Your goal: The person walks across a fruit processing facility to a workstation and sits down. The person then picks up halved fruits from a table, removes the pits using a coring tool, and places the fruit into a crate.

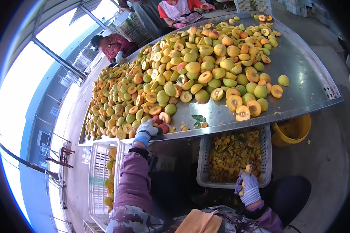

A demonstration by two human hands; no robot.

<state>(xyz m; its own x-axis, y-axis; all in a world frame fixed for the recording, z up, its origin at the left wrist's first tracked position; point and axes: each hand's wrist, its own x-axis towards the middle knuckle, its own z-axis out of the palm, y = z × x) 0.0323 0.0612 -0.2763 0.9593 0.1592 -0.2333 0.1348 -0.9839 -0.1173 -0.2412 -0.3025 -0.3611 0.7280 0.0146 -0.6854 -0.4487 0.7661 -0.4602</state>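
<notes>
My left hand (pixel 145 130), in a pale glove, reaches over the near edge of a metal table (pixel 221 124). Its fingers are stretched forward beside some reddish fruit (pixel 164 128), and I make out nothing held in them. A large heap of yellow-green peach-like fruit (pixel 192 67), many cut in half with their pits showing, covers much of the table. Lower right, my right hand (pixel 249 189), in a striped glove, is closed around a small wooden-handled tool (pixel 246 176). Beneath it a grey plastic crate (pixel 265 155) holds fruit scraps (pixel 233 155).
A white plastic crate (pixel 95 171) with fruit stands by my left arm. Right of the scrap crate sits a yellow bucket (pixel 295 134). One person (pixel 116 44) works at the table's far left, another (pixel 181 11) behind it. Green leaves (pixel 199 119) lie near the front edge.
</notes>
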